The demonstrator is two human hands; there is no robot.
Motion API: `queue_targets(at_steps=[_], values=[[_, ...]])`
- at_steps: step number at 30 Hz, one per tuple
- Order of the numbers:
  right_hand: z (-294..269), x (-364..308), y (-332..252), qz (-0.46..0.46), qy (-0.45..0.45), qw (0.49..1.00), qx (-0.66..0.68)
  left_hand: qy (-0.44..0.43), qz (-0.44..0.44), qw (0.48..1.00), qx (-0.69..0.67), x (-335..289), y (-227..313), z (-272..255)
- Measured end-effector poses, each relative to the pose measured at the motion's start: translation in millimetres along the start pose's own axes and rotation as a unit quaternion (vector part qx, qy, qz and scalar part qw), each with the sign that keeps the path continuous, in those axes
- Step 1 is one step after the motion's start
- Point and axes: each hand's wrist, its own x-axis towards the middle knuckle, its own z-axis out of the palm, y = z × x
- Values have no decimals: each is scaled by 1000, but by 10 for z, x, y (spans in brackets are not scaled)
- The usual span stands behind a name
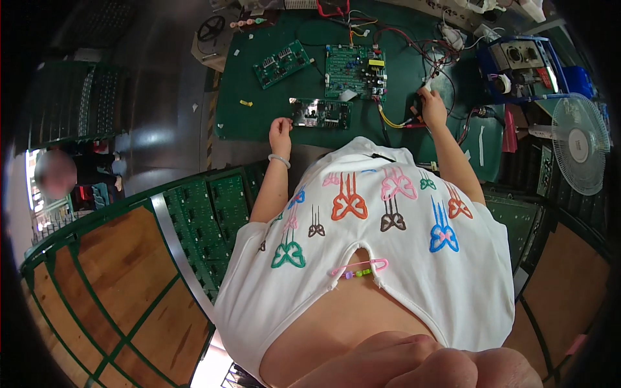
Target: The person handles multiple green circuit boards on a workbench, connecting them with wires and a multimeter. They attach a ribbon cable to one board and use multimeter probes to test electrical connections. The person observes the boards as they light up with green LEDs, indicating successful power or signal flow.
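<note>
At the left corner of a board with a shiny dark panel [320, 114] is my left hand [281, 134], its fingers curled and fingertips at the board's edge; whether they grip it I cannot tell. My right hand [433, 107] is closed among cables to the right, beside a small white piece [427, 85] and a dark object [417, 107]; what its fingers hold is too small to name. Between the hands, a large populated green circuit board [355, 72] lies flat, with yellow and red wires [391, 121] running from its lower right corner. Another green board [283, 63] rests at an angle on the left.
The boards lie on a green-topped bench [249, 116] with a small yellow piece [246, 103]. Red and black cables [440, 58] tangle at the back right. A blue crate of equipment [522, 68] and a white fan [580, 143] stand right. Racks of boards [194, 226] flank me; a person sits far left.
</note>
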Motion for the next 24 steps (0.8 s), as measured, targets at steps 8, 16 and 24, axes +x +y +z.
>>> queue_targets(at_steps=[8,16,24], values=[[-102,-15,-53,-2,-27,1000,-1,29,8,999,-13,-44,86,66],[-332,-310,169,55,107,991,61,0,-24,997,-71,25,-25,-33],[-419,-776,265,147,73,979,118,-37,-10,999,-22,50,-102,-105]])
